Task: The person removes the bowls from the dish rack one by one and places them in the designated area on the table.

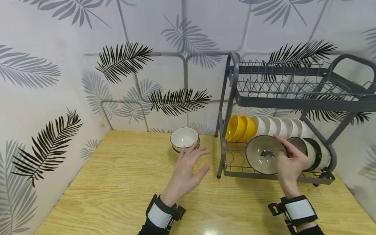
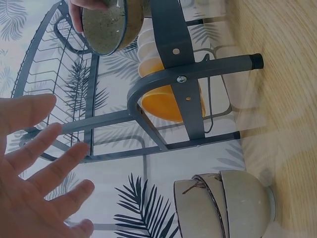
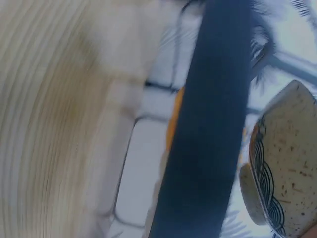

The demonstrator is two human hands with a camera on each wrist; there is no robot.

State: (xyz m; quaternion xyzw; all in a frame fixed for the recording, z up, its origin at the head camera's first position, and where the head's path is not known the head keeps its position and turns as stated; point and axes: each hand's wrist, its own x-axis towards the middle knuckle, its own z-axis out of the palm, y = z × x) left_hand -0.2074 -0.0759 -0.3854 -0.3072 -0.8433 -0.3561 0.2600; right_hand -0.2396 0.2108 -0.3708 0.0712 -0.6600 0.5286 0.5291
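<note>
My right hand (image 1: pixel 290 163) grips a speckled grey bowl (image 1: pixel 261 156) by its right side, thumb over the rim. The bowl is tilted so its inside, with a dark fish pattern, faces the head camera, at the front of the rack's lower shelf. My left hand (image 1: pixel 186 168) hovers over the table with its fingers spread, holding nothing. Just beyond its fingertips stands a small stack of white bowls (image 1: pixel 184 137) with dark rims; the left wrist view shows these stacked bowls (image 2: pixel 242 203) from the side.
A grey two-tier dish rack (image 1: pixel 293 103) stands on the right of the wooden table (image 1: pixel 117 182). On its lower shelf, yellow bowls (image 1: pixel 236 128) and several white bowls (image 1: pixel 280 127) line the back. More speckled bowls (image 1: pixel 321 155) stand at front right. A leaf-patterned wall closes the back.
</note>
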